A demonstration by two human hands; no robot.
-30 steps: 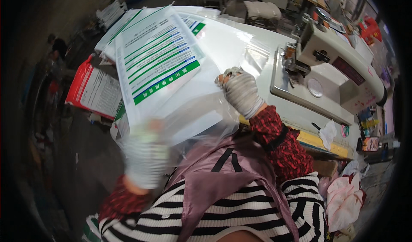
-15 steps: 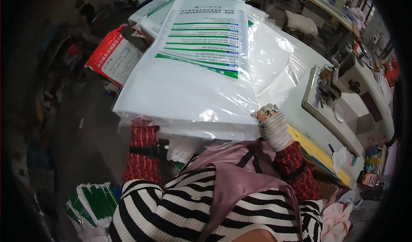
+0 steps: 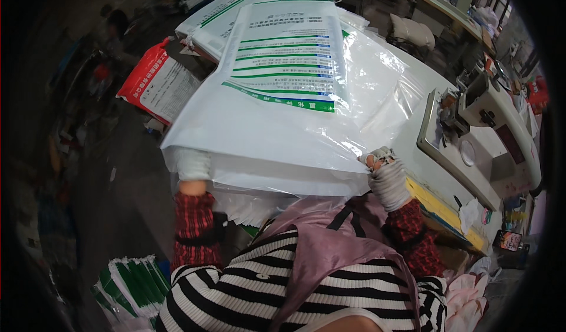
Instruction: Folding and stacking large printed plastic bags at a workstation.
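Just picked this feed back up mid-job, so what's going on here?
The camera wearer is handling a large white printed bag, its open end toward them. The gloved left hand is at the near left corner, fingers hidden by the plastic; the right hand grips the near right corner. A sewing machine stands on the table to the right.

The mouth of the white sack (image 3: pixel 253 131) gapes between both hands, leaving a way in; the left hand (image 3: pixel 193 166) takes up its left end, the right hand (image 3: pixel 384 170) its right corner. Right of that hand, a strip of tabletop (image 3: pixel 407 149) offers passage until the sewing machine (image 3: pixel 501 131) blocks it. The apron (image 3: pixel 330 238) crowds the near side; leftward, a red-and-white bag (image 3: pixel 159 84) stands in the way.
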